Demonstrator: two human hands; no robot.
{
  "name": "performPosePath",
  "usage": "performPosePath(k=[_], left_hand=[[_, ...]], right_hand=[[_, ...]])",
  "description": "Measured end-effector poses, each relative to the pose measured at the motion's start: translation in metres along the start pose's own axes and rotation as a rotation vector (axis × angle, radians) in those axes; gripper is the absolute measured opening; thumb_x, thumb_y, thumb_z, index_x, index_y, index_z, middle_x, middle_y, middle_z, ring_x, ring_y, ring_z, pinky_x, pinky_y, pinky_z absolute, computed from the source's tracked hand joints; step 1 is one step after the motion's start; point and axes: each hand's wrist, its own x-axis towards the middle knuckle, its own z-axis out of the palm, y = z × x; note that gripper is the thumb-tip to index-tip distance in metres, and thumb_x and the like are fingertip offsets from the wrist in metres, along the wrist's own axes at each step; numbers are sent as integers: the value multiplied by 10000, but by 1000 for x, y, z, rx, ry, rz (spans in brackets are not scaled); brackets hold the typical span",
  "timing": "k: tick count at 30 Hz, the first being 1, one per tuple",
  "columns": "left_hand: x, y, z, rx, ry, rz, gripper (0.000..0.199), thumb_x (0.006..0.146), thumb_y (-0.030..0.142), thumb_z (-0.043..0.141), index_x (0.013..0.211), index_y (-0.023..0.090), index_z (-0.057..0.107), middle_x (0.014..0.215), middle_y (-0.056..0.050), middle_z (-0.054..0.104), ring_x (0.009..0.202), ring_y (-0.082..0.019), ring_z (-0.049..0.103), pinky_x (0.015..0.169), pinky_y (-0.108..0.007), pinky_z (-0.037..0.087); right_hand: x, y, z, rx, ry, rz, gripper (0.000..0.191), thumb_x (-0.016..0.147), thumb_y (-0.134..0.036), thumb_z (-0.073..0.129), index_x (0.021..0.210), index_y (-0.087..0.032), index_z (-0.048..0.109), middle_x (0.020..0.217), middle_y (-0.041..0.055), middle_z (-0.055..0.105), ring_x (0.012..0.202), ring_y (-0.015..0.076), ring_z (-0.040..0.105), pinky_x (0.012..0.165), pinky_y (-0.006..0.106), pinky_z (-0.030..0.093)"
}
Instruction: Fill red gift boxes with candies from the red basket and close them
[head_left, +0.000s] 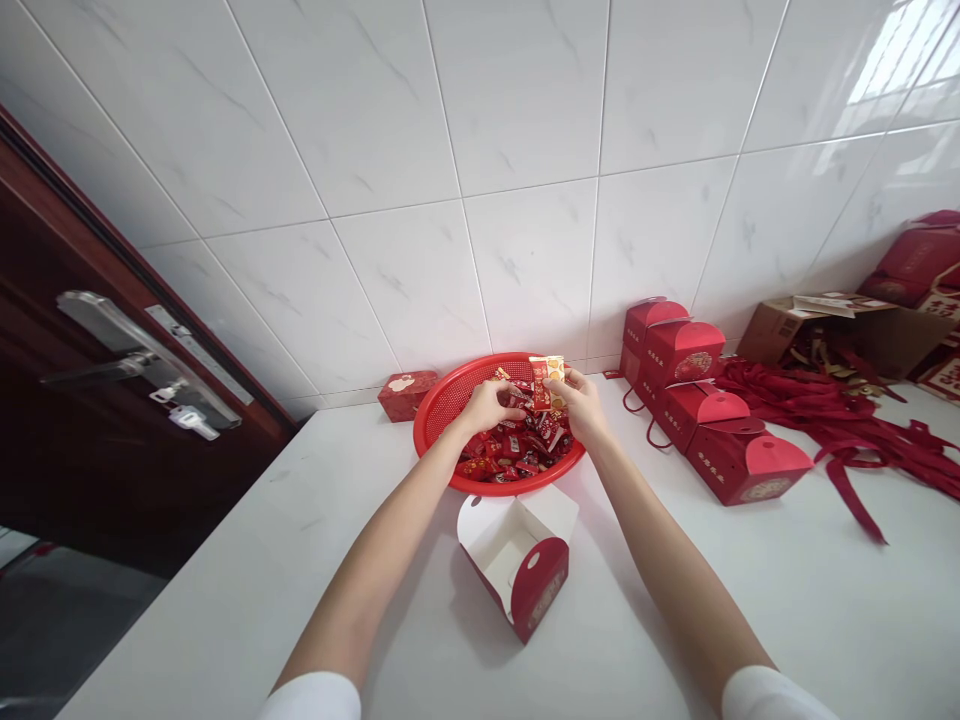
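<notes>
A red plastic basket (pixel 429 425) holds many small wrapped candies (pixel 517 445), mostly in red wrappers. Over its right side, my right hand (pixel 581 400) pinches a red and gold candy packet (pixel 546 380). My left hand (pixel 487 408) reaches over the candies from the left, thumb and fingers closed together; whatever is between them is too small to name. In front of the basket, on the table, stands an open dark red gift box (pixel 541 585) with a white inside and raised flaps.
Several red gift boxes (pixel 697 400) stand in a row at the right, beside a heap of red ribbons (pixel 817 410). Farther right is an open cardboard box (pixel 772 325). A small red box (pixel 406 395) sits left of the basket against the tiled wall (pixel 525 260). A door (pixel 90 420) is at left.
</notes>
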Motion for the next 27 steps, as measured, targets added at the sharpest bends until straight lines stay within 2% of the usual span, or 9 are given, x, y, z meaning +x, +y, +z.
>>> performPosePath(k=[5,9,12,16,18,21,24,27], left_hand=[[-1,1,1,-133,133,108,335,725,454,789,885,174,700,829,-30,713,802,-211,642,744,-311,500],[-2,1,1,-176,214,168,255,860,445,661,924,199,651,783,2,669,729,-171,619,702,-283,490],[-2,3,2,-186,197,206,254,851,437,672,920,193,656,792,2,672,736,-171,630,725,-289,505],[-1,3,4,-219,145,235,200,824,279,676,991,173,703,1013,-51,739,942,-203,685,891,-328,532],[-1,2,5,-200,112,244,280,787,163,656,1061,177,712,1104,-62,737,1021,-215,686,950,-352,529],[-2,2,5,-110,125,295,390,742,77,640,1108,186,717,1130,-68,726,1089,-231,668,1017,-385,506],[-4,3,5,-34,159,321,421,724,43,631,1111,184,713,1111,-73,715,1080,-230,665,1008,-387,514],[-4,4,7,63,130,325,459,684,6,625,1097,187,713,1093,-66,709,1041,-234,670,963,-384,533]], right_hand=[[0,1,2,5,25,15,287,565,-320,729,805,-225,605,688,-25,729,637,194,676,628,314,538],[0,0,3,-18,-27,70,238,611,-336,684,800,-239,576,651,-5,733,683,234,708,611,321,542],[0,0,3,-61,-55,97,214,620,-325,695,779,-239,580,628,-10,716,658,223,695,585,304,524],[0,0,4,-80,-72,98,232,620,-334,754,773,-220,623,678,-15,706,663,187,669,601,282,510],[0,-1,5,-82,-72,106,275,629,-390,782,787,-212,645,703,-12,703,659,176,654,592,278,500],[-2,-3,6,-91,-96,82,360,638,-486,812,816,-205,674,724,-5,699,662,170,639,593,280,490],[-5,-4,5,-103,-180,15,399,656,-530,828,826,-198,687,750,6,702,701,171,644,648,289,503],[-6,-4,5,-105,-221,9,393,637,-486,859,830,-197,674,764,10,706,721,177,649,671,299,516]])
